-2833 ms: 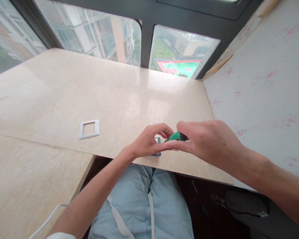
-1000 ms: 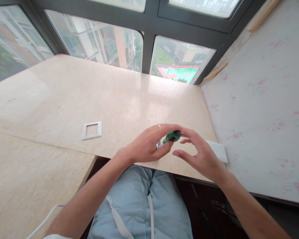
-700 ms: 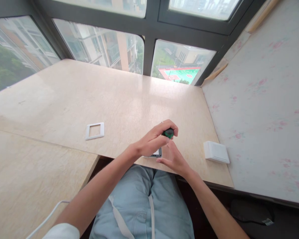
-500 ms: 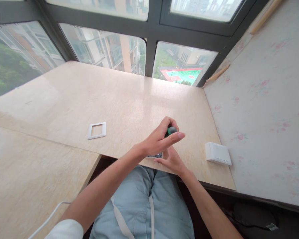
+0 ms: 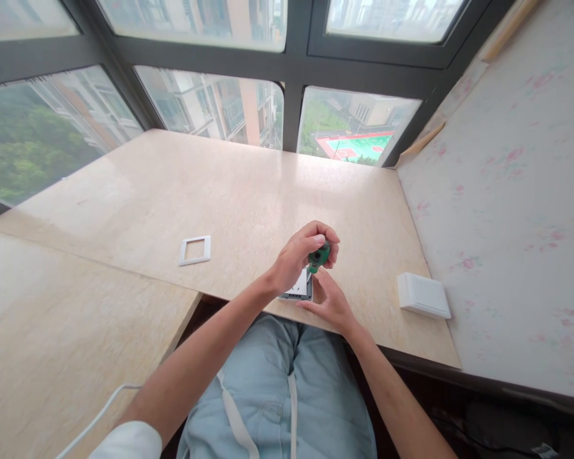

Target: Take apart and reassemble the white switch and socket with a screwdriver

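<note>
My left hand is closed around the green and dark handle of a screwdriver. The screwdriver's short shaft points down at the right side of a wall socket, which has a white face with slots and a grey surround. Part of the socket is hidden under my left hand, and the screwdriver's tip is too small to make out. My right hand grips the socket's right edge, thumb at the near corner and fingers farther up. A white cover frame lies apart from both hands, to the left.
On the right, a white switch box sits beside the papered wall. The stone-look countertop runs back to the windows and has a cut-out edge near my lap. A white cable lies at lower left.
My left hand has rolled over, its thumb moving from stretched out to pressed on the screwdriver handle. More of the socket shows now. My right hand stays put, while the view has shifted slightly.
</note>
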A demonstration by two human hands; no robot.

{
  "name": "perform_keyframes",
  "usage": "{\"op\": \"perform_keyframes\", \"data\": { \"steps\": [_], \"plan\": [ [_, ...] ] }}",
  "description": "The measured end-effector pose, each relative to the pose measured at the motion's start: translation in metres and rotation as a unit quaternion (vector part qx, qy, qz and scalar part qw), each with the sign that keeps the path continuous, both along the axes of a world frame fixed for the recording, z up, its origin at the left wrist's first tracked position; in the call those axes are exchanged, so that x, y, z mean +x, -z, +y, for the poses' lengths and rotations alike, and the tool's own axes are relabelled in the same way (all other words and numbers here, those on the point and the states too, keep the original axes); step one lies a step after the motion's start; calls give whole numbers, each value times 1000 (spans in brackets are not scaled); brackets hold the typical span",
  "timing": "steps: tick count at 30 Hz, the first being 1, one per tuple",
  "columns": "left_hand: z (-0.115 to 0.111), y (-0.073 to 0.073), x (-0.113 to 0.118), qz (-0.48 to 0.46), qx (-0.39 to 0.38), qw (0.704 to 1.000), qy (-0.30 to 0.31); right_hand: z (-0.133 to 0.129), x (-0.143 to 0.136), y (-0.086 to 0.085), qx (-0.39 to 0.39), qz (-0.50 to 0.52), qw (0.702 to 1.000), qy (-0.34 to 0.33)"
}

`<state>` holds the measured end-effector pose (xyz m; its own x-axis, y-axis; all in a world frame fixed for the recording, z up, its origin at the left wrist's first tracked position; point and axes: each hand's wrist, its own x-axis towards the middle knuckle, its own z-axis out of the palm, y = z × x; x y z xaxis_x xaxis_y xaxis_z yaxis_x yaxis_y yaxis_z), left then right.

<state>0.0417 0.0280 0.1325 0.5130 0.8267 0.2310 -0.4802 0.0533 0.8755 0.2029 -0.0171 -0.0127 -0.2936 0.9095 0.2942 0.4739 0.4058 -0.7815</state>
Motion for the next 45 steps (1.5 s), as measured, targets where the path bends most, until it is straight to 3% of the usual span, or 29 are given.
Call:
{"op": "perform_keyframes", "data": {
  "steps": [8, 12, 17, 22, 28, 32, 36, 39, 45],
  "plan": [
    [4, 6, 13, 33, 27, 997, -69, 0, -2, -3, -9, 3, 1000, 9],
    [1, 1, 6, 59, 46, 996, -45, 0, -2, -2, -7, -5, 1000, 9],
    [0, 1, 4, 11, 23, 1000, -7, 1, 0, 2, 4, -8, 1000, 5],
    [5, 7, 13, 13, -8, 999, -44, 1, 1, 2, -1, -8, 1000, 10],
    [8, 9, 11, 42, 29, 997, -61, -1, 0, -2, -12, -13, 1000, 12],
    [8, 7, 1, 49, 36, 998, 0, -1, 0, -2, -8, -13, 1000, 10],
    [9, 7, 2, -1, -1, 999, 37, -1, 0, -1, 4, -16, 1000, 8],
    [9, 11, 9, -20, -4, 999, 26, -1, 0, -2, -1, -20, 1000, 16],
    [10, 13, 15, 30, 22, 999, -23, -2, -1, -7, -19, -12, 1000, 21]
  ]
}}
